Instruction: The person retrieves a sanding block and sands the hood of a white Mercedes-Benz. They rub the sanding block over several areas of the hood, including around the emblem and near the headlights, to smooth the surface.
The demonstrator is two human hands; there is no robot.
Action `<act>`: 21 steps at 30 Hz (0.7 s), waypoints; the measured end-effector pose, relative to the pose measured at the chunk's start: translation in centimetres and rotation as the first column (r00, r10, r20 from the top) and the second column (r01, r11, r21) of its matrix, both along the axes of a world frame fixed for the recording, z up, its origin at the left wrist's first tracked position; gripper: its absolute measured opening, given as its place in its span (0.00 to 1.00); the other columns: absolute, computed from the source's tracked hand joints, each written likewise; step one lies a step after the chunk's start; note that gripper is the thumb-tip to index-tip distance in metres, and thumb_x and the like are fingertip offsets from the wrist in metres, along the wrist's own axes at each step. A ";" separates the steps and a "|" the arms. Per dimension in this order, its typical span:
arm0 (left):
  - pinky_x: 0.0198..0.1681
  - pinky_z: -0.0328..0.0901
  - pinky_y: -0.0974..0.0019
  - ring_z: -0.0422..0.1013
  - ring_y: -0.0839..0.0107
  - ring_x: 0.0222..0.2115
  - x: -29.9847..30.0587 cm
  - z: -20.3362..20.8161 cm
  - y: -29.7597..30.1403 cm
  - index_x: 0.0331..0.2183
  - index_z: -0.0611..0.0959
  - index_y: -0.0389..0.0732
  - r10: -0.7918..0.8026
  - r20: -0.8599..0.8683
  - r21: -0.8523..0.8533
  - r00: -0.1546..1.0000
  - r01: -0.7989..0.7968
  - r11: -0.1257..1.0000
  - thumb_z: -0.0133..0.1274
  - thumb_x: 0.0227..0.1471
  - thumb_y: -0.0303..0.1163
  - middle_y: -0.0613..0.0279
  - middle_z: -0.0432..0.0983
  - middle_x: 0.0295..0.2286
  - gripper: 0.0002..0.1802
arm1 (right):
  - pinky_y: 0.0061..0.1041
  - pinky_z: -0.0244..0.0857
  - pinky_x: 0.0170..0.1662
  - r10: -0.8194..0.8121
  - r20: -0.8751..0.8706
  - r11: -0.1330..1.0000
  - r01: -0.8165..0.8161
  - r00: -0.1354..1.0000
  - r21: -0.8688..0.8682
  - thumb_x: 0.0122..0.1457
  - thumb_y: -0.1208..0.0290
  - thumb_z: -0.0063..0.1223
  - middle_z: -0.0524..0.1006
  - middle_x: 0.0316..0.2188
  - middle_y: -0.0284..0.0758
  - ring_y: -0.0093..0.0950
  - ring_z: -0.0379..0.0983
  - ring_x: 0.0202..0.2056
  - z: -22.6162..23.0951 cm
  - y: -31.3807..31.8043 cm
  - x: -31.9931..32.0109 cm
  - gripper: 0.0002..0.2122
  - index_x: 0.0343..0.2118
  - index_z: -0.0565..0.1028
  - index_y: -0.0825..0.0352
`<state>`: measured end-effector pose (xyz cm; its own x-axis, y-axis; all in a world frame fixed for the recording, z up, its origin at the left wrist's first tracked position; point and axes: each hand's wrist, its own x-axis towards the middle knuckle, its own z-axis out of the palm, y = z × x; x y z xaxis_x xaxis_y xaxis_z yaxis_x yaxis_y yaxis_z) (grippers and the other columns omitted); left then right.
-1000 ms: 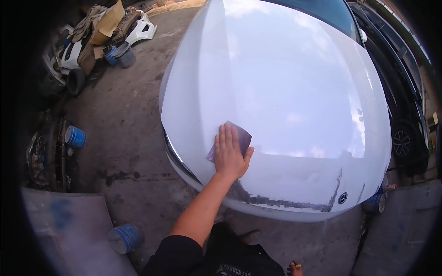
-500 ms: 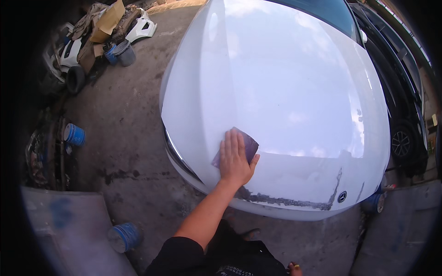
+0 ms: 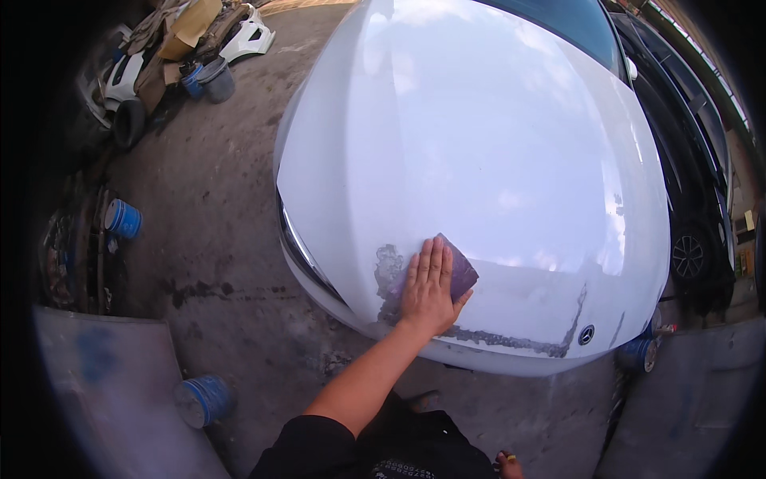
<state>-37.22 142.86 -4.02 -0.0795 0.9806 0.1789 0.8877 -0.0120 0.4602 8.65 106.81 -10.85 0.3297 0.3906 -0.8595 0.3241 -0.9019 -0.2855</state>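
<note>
My left hand lies flat, fingers stretched together, pressing a purple-grey sheet of sandpaper onto the front of a white car hood. The sheet's corner sticks out beyond the thumb side. Beside my fingers shows a rough grey patch on the hood. A ragged grey strip runs along the front edge toward a round emblem. Low at the bottom edge is my right hand, partly cut off, its fingers curled near a small yellow bit that I cannot make out.
A headlight borders the hood on the left. Blue buckets stand on the concrete beside flat panels. Far left are a grey bin, a tyre and bumper parts. A dark car stands close at right.
My left hand and the sandpaper have slid right and slightly nearer across the hood, uncovering the rough grey patch. My right hand stays low at the bottom edge.
</note>
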 end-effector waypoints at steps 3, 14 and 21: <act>0.69 0.26 0.55 0.29 0.56 0.68 -5.6 1.9 7.3 0.65 0.44 0.31 0.179 -0.110 -0.015 0.978 -0.182 0.983 0.37 0.61 0.58 0.46 0.34 0.67 0.48 | 0.32 0.70 0.39 0.033 -0.002 0.999 -0.033 0.999 0.044 0.63 0.56 0.48 0.74 0.44 0.38 0.31 0.74 0.41 0.5 0.9 0.6 0.27 0.59 0.64 0.70; 0.68 0.29 0.50 0.32 0.51 0.68 6.2 -1.3 -3.2 0.65 0.47 0.30 -0.045 -0.001 0.015 0.999 0.045 0.999 0.43 0.57 0.60 0.44 0.37 0.66 0.52 | 0.34 0.71 0.40 0.031 -0.023 0.999 -0.030 0.999 0.020 0.63 0.57 0.49 0.73 0.45 0.37 0.31 0.74 0.42 -0.1 0.7 2.1 0.28 0.60 0.62 0.69; 0.69 0.27 0.55 0.30 0.56 0.68 -2.9 2.5 7.6 0.65 0.47 0.30 0.303 -0.102 0.011 0.947 -0.304 0.953 0.35 0.61 0.58 0.46 0.35 0.67 0.47 | 0.33 0.71 0.38 0.047 -0.008 0.993 -0.046 0.999 0.112 0.63 0.57 0.49 0.74 0.43 0.37 0.30 0.74 0.39 0.2 0.4 4.8 0.27 0.59 0.64 0.68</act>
